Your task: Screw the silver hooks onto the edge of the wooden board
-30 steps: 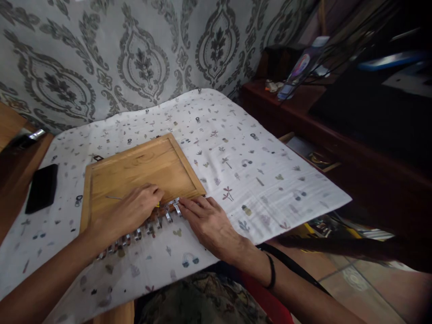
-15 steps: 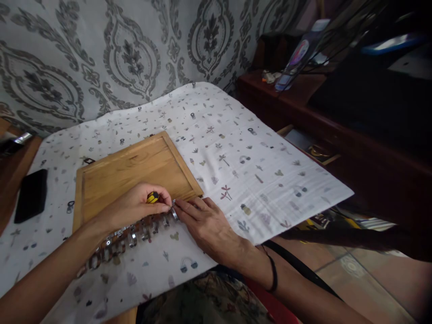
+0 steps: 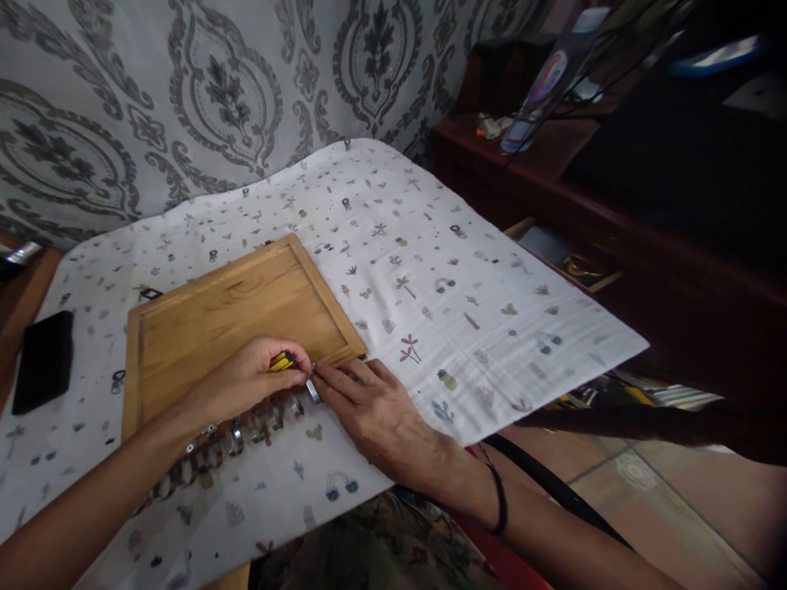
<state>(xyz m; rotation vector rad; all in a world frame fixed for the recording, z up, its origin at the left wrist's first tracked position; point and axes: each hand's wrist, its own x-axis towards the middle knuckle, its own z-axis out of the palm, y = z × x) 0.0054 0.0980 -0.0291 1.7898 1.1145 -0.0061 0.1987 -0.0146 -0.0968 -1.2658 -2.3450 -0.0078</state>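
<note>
A shallow wooden tray (image 3: pixel 202 315) lies on a white printed cloth (image 3: pixel 467 303). Along its near edge runs a row of several small metal clips (image 3: pixel 246 426). My left hand (image 3: pixel 246 381) is closed round a small yellow-and-black tool (image 3: pixel 281 361), its tip hidden at the tray's near right corner. Beside it, my right hand (image 3: pixel 375 410) lies on the cloth, with the fingertips pinched on the last metal clip (image 3: pixel 313 389) in the row. A black band circles the right wrist.
A black phone (image 3: pixel 42 360) lies on the cloth at the left. The patterned wall stands close behind the table. A dark wooden cabinet (image 3: pixel 615 238) with an open drawer and clutter on top stands to the right. Tiled floor shows below the cloth's right edge.
My left hand has turned so that the yellow-and-black tool shows between its fingers. The view has drifted right and up. My right hand has stayed on the end clip.
</note>
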